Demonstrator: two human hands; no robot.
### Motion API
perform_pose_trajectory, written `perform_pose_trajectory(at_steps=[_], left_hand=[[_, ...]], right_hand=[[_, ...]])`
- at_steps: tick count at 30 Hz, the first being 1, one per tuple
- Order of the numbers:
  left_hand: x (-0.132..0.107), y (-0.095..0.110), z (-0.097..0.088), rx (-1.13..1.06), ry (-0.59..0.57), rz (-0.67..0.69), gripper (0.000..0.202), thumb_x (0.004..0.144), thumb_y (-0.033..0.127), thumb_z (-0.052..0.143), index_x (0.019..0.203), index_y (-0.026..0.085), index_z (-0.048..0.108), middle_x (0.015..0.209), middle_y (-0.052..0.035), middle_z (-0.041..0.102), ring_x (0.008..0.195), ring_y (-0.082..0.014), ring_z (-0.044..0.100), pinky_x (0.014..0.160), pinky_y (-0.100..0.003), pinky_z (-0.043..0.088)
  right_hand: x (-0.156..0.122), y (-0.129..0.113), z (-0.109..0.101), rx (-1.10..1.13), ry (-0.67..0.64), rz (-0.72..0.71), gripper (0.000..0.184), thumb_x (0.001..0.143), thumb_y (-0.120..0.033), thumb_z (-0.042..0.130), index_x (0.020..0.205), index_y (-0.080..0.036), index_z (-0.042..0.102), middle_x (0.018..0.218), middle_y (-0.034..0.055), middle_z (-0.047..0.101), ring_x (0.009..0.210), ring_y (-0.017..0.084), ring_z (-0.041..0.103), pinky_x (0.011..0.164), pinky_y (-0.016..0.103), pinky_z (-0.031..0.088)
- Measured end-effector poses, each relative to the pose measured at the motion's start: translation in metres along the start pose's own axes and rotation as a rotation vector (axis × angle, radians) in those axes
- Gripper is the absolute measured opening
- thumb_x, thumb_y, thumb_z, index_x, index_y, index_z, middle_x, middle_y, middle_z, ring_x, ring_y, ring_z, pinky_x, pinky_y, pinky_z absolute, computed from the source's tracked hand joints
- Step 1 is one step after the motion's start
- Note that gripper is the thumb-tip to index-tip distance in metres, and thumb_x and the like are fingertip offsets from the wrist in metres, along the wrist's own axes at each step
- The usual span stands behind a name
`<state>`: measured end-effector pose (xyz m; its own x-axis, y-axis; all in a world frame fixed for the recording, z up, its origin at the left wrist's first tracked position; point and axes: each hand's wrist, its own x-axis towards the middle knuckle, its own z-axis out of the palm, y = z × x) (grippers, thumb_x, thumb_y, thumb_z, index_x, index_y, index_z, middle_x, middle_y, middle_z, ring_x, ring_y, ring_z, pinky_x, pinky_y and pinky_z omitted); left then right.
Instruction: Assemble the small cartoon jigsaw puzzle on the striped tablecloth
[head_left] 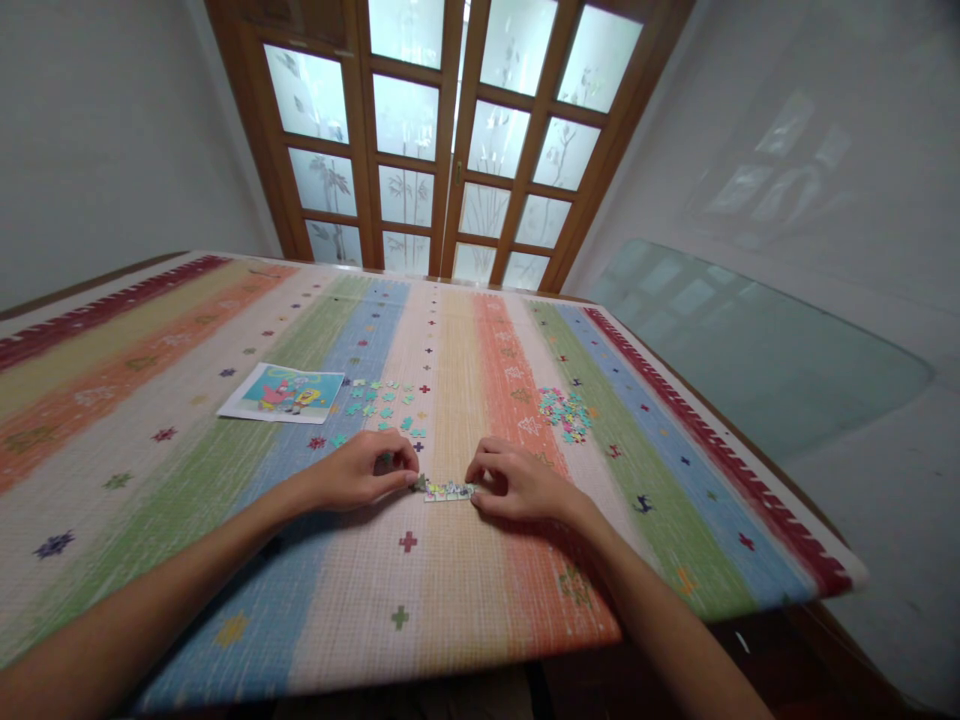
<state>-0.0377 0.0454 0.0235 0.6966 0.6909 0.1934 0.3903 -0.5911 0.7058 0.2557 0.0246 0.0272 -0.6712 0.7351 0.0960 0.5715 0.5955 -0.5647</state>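
Observation:
A short strip of joined jigsaw pieces [448,492] lies flat on the striped tablecloth between my hands. My left hand [369,470] is closed in a pinch at the strip's left end, with a small dark jigsaw piece [421,483] at its fingertips. Whether that piece is joined to the strip, I cannot tell. On the other side, my right hand [514,480] has thumb and fingers closed on the strip's right end, partly covering it. Beyond my left hand, loose turquoise jigsaw pieces [386,412] are spread in rough rows.
A printed cartoon picture [285,393] lies on the left of the tablecloth [360,620]. To the right sits a heap of mixed jigsaw pieces [568,412]. Wooden doors with frosted panes [409,195] stand behind the table, and a glass panel [742,330] leans at the right wall.

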Motion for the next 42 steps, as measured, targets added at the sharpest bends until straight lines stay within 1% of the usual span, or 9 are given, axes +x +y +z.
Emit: perform_pose_trajectory(at_steps=[2, 5, 10, 16, 20, 25, 30, 39, 42], left_hand=[[-0.001, 0.002, 0.001, 0.012, -0.05, -0.023, 0.019, 0.093, 0.035, 0.059, 0.089, 0.02, 0.07, 0.08, -0.0034, 0.069, 0.071, -0.0171, 0.058, 0.068, -0.031, 0.045], [-0.001, 0.004, 0.003, 0.076, -0.081, -0.021, 0.017, 0.092, 0.033, 0.058, 0.088, 0.019, 0.069, 0.081, -0.0038, 0.068, 0.076, -0.0184, 0.057, 0.073, -0.033, 0.045], [0.0, 0.002, 0.008, 0.154, -0.055, 0.048, 0.016, 0.093, 0.029, 0.054, 0.087, 0.02, 0.066, 0.081, -0.0033, 0.064, 0.079, -0.0197, 0.054, 0.078, -0.035, 0.044], [-0.001, 0.002, 0.012, 0.204, -0.028, 0.098, 0.015, 0.094, 0.025, 0.053, 0.085, 0.02, 0.064, 0.086, -0.0043, 0.063, 0.087, -0.0217, 0.056, 0.084, -0.038, 0.044], [-0.002, 0.004, 0.014, 0.214, -0.021, 0.094, 0.016, 0.096, 0.027, 0.053, 0.088, 0.02, 0.065, 0.088, -0.0045, 0.064, 0.089, -0.0223, 0.056, 0.084, -0.038, 0.044], [-0.002, 0.006, 0.016, 0.225, -0.018, 0.11, 0.018, 0.098, 0.034, 0.057, 0.088, 0.021, 0.066, 0.085, -0.0032, 0.063, 0.086, -0.0215, 0.055, 0.082, -0.038, 0.045], [-0.002, 0.005, 0.017, 0.233, -0.007, 0.114, 0.019, 0.098, 0.035, 0.058, 0.088, 0.021, 0.065, 0.085, -0.0029, 0.062, 0.085, -0.0215, 0.054, 0.083, -0.039, 0.044], [-0.002, 0.005, 0.016, 0.233, -0.024, 0.118, 0.015, 0.097, 0.032, 0.058, 0.089, 0.021, 0.065, 0.086, -0.0032, 0.064, 0.085, -0.0215, 0.055, 0.085, -0.04, 0.045], [-0.002, 0.007, 0.016, 0.26, -0.018, 0.132, 0.017, 0.097, 0.032, 0.059, 0.085, 0.021, 0.066, 0.085, -0.0036, 0.064, 0.086, -0.0219, 0.055, 0.085, -0.04, 0.044]], right_hand=[[0.0, 0.001, 0.001, 0.003, -0.004, 0.006, 0.011, 0.079, -0.013, 0.066, 0.088, -0.019, 0.068, 0.088, 0.0019, 0.057, 0.08, 0.016, 0.055, 0.072, 0.029, 0.044], [0.0, 0.002, 0.001, 0.005, -0.016, 0.017, 0.011, 0.079, -0.014, 0.067, 0.088, -0.02, 0.067, 0.089, 0.0021, 0.057, 0.08, 0.016, 0.055, 0.071, 0.029, 0.044], [0.001, 0.003, 0.002, 0.009, -0.016, 0.01, 0.011, 0.079, -0.014, 0.066, 0.088, -0.02, 0.067, 0.089, 0.0024, 0.057, 0.08, 0.017, 0.055, 0.072, 0.03, 0.045], [0.0, 0.005, 0.002, 0.011, -0.02, 0.008, 0.011, 0.079, -0.015, 0.067, 0.089, -0.02, 0.067, 0.089, 0.0029, 0.058, 0.08, 0.017, 0.056, 0.073, 0.031, 0.045], [0.0, 0.004, 0.001, 0.02, -0.016, 0.007, 0.012, 0.078, -0.014, 0.066, 0.089, -0.02, 0.067, 0.089, 0.0024, 0.058, 0.079, 0.017, 0.055, 0.072, 0.03, 0.045], [0.0, 0.002, 0.0, 0.021, -0.02, 0.013, 0.012, 0.078, -0.013, 0.066, 0.089, -0.019, 0.067, 0.089, 0.0021, 0.058, 0.077, 0.016, 0.055, 0.071, 0.03, 0.044], [0.0, 0.002, 0.001, 0.024, -0.024, 0.02, 0.012, 0.079, -0.014, 0.066, 0.089, -0.02, 0.066, 0.09, 0.0021, 0.059, 0.078, 0.016, 0.055, 0.071, 0.029, 0.044], [0.0, 0.001, 0.0, 0.029, -0.03, 0.03, 0.012, 0.079, -0.015, 0.066, 0.089, -0.021, 0.066, 0.09, 0.0021, 0.059, 0.078, 0.016, 0.056, 0.071, 0.029, 0.044], [0.0, 0.002, 0.001, 0.034, -0.029, 0.026, 0.012, 0.079, -0.014, 0.066, 0.089, -0.02, 0.067, 0.09, 0.0021, 0.059, 0.077, 0.016, 0.056, 0.071, 0.029, 0.044]])
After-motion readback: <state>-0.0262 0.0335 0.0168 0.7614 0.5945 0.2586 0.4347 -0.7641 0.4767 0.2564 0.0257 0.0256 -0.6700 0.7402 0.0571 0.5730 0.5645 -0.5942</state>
